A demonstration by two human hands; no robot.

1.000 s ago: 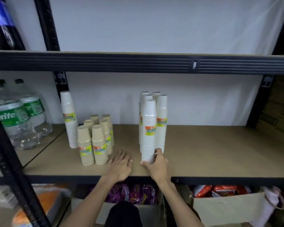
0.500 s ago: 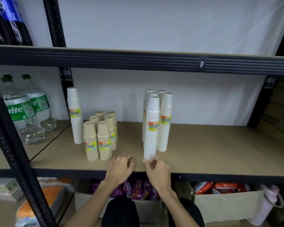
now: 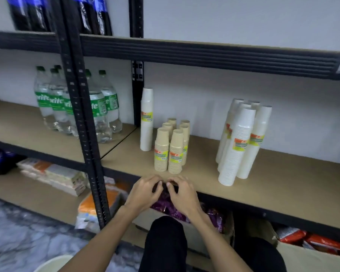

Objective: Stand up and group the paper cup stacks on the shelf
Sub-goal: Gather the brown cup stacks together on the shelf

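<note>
Several tall white cup stacks (image 3: 241, 142) stand upright together on the brown shelf (image 3: 283, 185), right of centre. A cluster of several short beige cup stacks (image 3: 171, 148) stands further left. One lone tall white stack (image 3: 146, 118) is upright beside the black post at the back. My left hand (image 3: 145, 191) and my right hand (image 3: 182, 193) are side by side at the shelf's front edge, just in front of the beige cluster, fingers curled and fingertips nearly touching, holding nothing.
Sprite bottles (image 3: 98, 107) stand on the adjoining shelf to the left, behind a black upright (image 3: 82, 114). Dark cola bottles (image 3: 94, 14) sit on the upper shelf. Purple snack packs (image 3: 169, 207) and red packs (image 3: 310, 240) fill boxes below.
My right hand has let go of the front white stack and both hands have drawn back to the shelf edge. The view has swung left, so the stacks now sit further right.
</note>
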